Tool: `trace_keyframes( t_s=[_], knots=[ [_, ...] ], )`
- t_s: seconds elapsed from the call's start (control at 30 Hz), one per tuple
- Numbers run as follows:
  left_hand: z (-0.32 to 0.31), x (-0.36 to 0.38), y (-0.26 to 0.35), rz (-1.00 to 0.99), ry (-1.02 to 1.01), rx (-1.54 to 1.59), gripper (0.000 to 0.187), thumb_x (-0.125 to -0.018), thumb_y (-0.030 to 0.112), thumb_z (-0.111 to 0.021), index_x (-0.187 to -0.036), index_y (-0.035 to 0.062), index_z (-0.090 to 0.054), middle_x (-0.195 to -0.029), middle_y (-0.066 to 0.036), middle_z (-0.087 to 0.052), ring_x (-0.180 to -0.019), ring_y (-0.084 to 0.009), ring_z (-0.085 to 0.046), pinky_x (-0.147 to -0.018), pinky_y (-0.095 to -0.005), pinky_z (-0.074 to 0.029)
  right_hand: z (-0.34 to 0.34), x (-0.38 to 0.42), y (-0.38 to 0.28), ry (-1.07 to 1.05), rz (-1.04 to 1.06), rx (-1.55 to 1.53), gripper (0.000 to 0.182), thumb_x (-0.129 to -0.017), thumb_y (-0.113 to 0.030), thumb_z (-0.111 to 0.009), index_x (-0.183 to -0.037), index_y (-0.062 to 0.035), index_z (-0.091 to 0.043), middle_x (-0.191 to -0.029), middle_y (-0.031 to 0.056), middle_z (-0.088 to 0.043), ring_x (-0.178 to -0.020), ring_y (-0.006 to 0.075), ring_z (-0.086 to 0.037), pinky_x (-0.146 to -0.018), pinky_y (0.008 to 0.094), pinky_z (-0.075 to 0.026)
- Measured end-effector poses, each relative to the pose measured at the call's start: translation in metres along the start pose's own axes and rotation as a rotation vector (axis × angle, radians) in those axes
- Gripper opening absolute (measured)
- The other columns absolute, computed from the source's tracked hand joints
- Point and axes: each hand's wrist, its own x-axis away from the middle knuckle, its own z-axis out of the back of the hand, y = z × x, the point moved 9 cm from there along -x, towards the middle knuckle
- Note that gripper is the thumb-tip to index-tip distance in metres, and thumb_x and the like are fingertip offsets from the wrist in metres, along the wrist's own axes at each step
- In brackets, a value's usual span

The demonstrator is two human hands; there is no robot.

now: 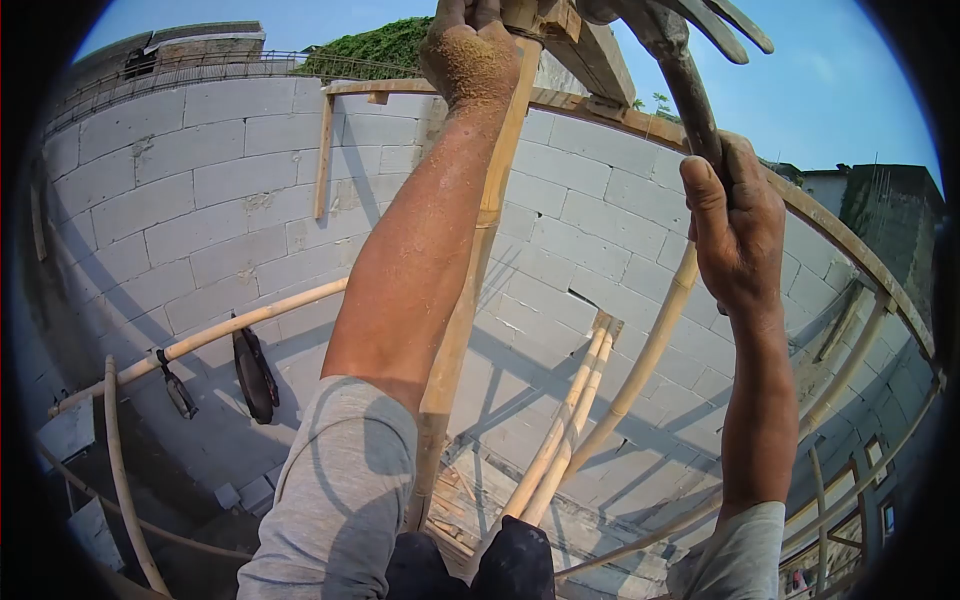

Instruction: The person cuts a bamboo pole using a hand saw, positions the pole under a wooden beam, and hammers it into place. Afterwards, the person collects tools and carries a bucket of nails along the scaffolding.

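Observation:
My right hand [742, 225] is wrapped around the handle of a claw hammer [688, 85], raised at the upper right with its claw against the sky. Sawdust coats my left hand [470, 60], which is up at the top edge of the view beside the head of a wooden post [465, 300]. Its fingers are curled and partly cut off by the frame, so what they hold cannot be made out. Right beside that hand, a short timber beam [598, 65] meets the top of the post.
A grey block wall [240, 170] stands ahead, with a long wooden rail [850, 240] along it. Bamboo poles [570, 425] lean below, and a horizontal bamboo pole [210, 340] carries dark hanging items [254, 375]. Loose wood pieces [455, 515] lie far below.

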Motion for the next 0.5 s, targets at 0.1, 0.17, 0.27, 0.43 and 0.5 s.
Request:
trace_keyframes(
  t_s=[0.1, 0.17, 0.27, 0.43, 0.5],
  knots=[
    [-0.003, 0.001, -0.004, 0.056, -0.029, 0.037, 0.019, -0.095, 0.016, -0.060, -0.101, -0.0009, -0.065, -0.093, -0.019, -0.069, -0.085, -0.0307, -0.065, -0.078, -0.0405, -0.051, 0.001, -0.028, -0.022, -0.002, 0.216, 0.150, 0.035, -0.103, -0.036, -0.054, -0.104, -0.0018, -0.058, -0.060, 0.0055, -0.054, -0.050, 0.0151, -0.053, -0.048, 0.0317, -0.043],
    [-0.005, 0.004, -0.008, 0.133, -0.092, 0.160, 0.019, -0.095, 0.017, -0.062, -0.102, -0.0001, -0.066, -0.096, -0.021, -0.070, -0.086, -0.0308, -0.066, -0.079, -0.0413, -0.051, -0.004, -0.041, -0.036, -0.020, 0.321, 0.199, 0.033, -0.103, -0.035, -0.053, -0.104, -0.0024, -0.057, -0.059, 0.0066, -0.056, -0.048, 0.0161, -0.055, -0.047, 0.0320, -0.044],
    [-0.009, -0.005, -0.034, -0.056, -0.011, -0.105, 0.027, -0.093, 0.025, -0.070, -0.105, 0.0005, -0.070, -0.090, -0.011, -0.074, -0.083, -0.0201, -0.070, -0.079, -0.0338, -0.055, -0.011, -0.063, -0.047, -0.089, 0.349, 0.311, 0.030, -0.104, -0.033, -0.052, -0.106, -0.0039, -0.057, -0.062, 0.0072, -0.055, -0.052, 0.0132, -0.054, -0.048, 0.0298, -0.043],
    [-0.004, -0.006, -0.027, -0.050, 0.033, -0.092, 0.024, -0.091, 0.028, -0.071, -0.100, 0.0069, -0.076, -0.086, -0.010, -0.075, -0.077, -0.0216, -0.070, -0.074, -0.0349, -0.054, -0.037, -0.090, -0.028, -0.214, 0.179, 0.290, 0.036, -0.104, -0.034, -0.048, -0.120, -0.0017, -0.047, -0.091, 0.0157, -0.049, -0.081, 0.0227, -0.049, -0.069, 0.0362, -0.041],
    [-0.004, -0.004, -0.026, -0.029, 0.033, -0.092, 0.024, -0.091, 0.029, -0.071, -0.100, 0.0076, -0.076, -0.088, -0.010, -0.075, -0.078, -0.0222, -0.070, -0.074, -0.0352, -0.053, -0.059, -0.093, 0.016, -0.363, -0.185, 0.192, 0.067, -0.105, -0.042, -0.039, -0.151, 0.0045, -0.026, -0.149, 0.0326, -0.038, -0.139, 0.0440, -0.039, -0.112, 0.0512, -0.037]
  ],
)
